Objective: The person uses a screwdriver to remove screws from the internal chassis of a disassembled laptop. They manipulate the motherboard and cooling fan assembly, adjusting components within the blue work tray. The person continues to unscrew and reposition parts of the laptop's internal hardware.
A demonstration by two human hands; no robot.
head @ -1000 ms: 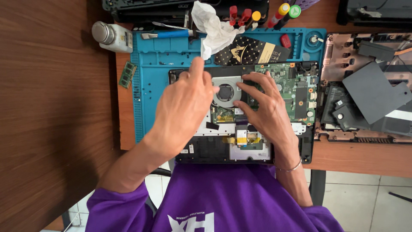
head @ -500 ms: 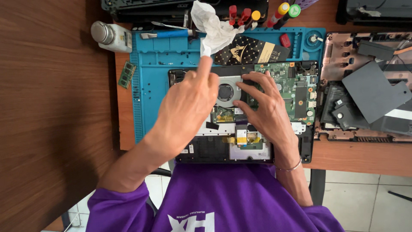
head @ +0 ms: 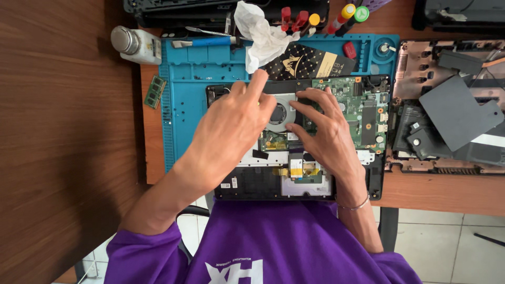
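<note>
An opened laptop base [head: 247,184] lies on a blue repair mat [head: 184,110], its green circuit board [head: 363,110] and round cooling fan [head: 279,113] exposed. My left hand [head: 231,123] hovers over the fan's left side with the index finger stretched up toward the mat's top edge; it holds nothing I can see. My right hand [head: 326,131] rests flat on the board just right of the fan, fingers spread and pressing down.
A crumpled white tissue [head: 260,31], a black-and-gold packet [head: 307,63], a blue-handled tool [head: 205,42], several screwdrivers [head: 315,18], a white bottle [head: 134,44] and a memory stick [head: 155,92] lie around the mat. Another dismantled laptop shell [head: 447,115] sits to the right.
My left hand has lifted slightly and its index finger has extended farther up toward the tissue. The right hand has stayed on the board.
</note>
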